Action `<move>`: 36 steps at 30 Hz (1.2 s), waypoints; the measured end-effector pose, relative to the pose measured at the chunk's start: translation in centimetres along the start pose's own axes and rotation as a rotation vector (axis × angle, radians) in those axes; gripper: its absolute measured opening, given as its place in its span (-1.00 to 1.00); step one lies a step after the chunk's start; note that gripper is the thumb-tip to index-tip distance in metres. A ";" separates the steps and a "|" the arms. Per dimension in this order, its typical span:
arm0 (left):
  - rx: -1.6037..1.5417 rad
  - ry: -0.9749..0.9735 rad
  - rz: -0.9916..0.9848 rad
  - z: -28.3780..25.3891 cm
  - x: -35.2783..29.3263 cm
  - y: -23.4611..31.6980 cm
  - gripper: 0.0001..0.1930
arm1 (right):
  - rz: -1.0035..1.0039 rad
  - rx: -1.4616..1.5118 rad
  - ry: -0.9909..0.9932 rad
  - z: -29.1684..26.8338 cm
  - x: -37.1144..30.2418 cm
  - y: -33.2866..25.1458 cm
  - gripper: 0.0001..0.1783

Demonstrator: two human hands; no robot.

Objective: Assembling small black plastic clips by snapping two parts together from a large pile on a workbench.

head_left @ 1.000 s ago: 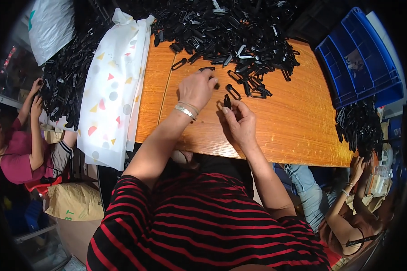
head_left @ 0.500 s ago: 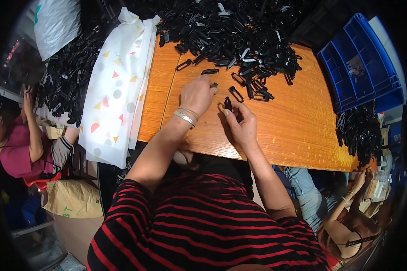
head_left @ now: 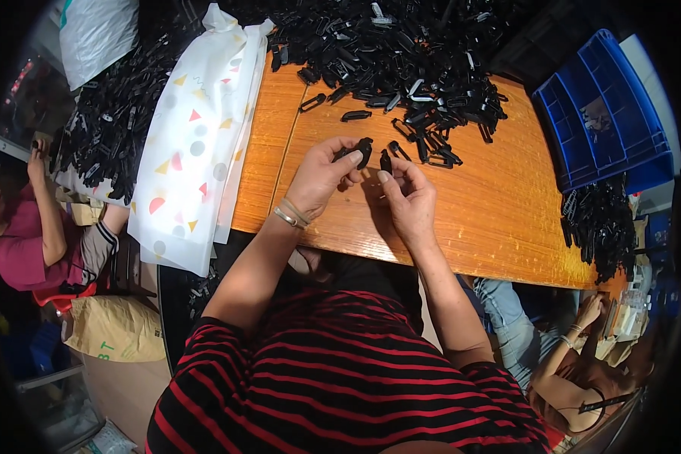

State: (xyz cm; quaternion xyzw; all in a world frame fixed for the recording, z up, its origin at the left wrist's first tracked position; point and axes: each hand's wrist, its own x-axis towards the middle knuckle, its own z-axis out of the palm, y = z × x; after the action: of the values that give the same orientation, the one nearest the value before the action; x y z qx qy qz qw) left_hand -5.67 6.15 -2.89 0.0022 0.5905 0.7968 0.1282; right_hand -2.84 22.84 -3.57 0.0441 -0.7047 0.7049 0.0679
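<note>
My left hand (head_left: 319, 175) pinches a small black plastic part (head_left: 364, 152) between thumb and fingers, above the wooden table (head_left: 477, 212). Just to its right, my right hand (head_left: 411, 198) grips another slim black plastic piece (head_left: 386, 160) upright at its fingertips. The two pieces are close, with a narrow gap between them. A loose black part (head_left: 356, 116) lies beyond my left hand, and a black looped frame (head_left: 399, 150) rests beyond my right fingertips. What exactly these parts are I cannot make out.
A large heap of black plastic parts (head_left: 401, 60) covers the far side. A patterned white plastic bag (head_left: 193, 144) lies along the left edge. At the right stands a blue compartment bin (head_left: 609, 113). Other people sit at the left (head_left: 34, 234) and lower right (head_left: 575, 378).
My left hand has turned and lifted a black part from the table, bringing it beside the piece in my right hand. My right hand has barely moved.
</note>
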 end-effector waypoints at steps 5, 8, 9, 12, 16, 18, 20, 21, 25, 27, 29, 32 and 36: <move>-0.066 -0.073 0.051 0.4 -1.1 0.8 -0.75 | -0.191 -0.088 0.018 0.6 0.2 0.0 -0.74; -0.055 -0.057 0.107 0.7 -1.2 0.8 -0.76 | -0.085 -0.156 -0.013 0.5 0.1 -0.5 -0.74; -0.058 -0.058 0.105 0.8 -1.3 0.8 -0.76 | -0.101 -0.181 -0.023 0.6 0.1 -0.7 -0.74; -0.040 -0.051 0.123 0.6 -1.5 0.8 -0.75 | -0.147 -0.220 -0.031 0.8 0.0 -1.5 -0.74; 0.017 -0.072 0.176 0.4 -1.7 0.6 -0.74 | -0.267 -0.329 -0.016 0.8 -0.1 -2.1 -0.76; 0.036 -0.067 0.190 0.6 -1.9 0.5 -0.74 | -0.329 -0.392 -0.004 0.9 -0.1 -1.9 -0.76; 0.083 -0.046 0.237 0.9 -2.4 0.4 -0.72 | -0.393 -0.452 0.008 1.1 -0.1 -1.8 -0.76; 0.082 -0.046 0.238 1.3 -2.5 0.1 -0.72 | -0.469 -0.506 0.033 1.3 -0.1 -1.7 -0.76; 0.102 0.055 0.383 2.0 -3.0 -0.8 -0.72 | -0.550 -0.585 0.068 1.6 -0.8 -1.2 -0.64; 0.091 0.052 0.383 1.7 -3.3 -0.6 -0.73 | -0.464 -0.544 0.089 1.9 -1.2 -1.8 -0.57; -0.045 -0.077 0.207 1.1 -3.4 0.4 -0.77 | -0.328 -0.515 0.079 1.9 -1.2 -1.5 -0.41; -0.074 -0.096 0.149 1.1 -4.1 1.2 -0.79 | -0.233 -0.224 -0.177 2.7 -2.2 -1.9 -0.49; -0.023 -0.090 0.127 1.0 -4.6 1.8 -0.74 | -0.332 -0.213 -0.110 3.9 -2.8 -1.9 -0.56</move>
State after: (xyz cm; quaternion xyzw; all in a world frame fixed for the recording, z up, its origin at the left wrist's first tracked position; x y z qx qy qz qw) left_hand -1.39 5.67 -0.18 0.0742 0.5735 0.8092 0.1038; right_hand 0.05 18.79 -2.16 0.1907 -0.7609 0.6021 0.1490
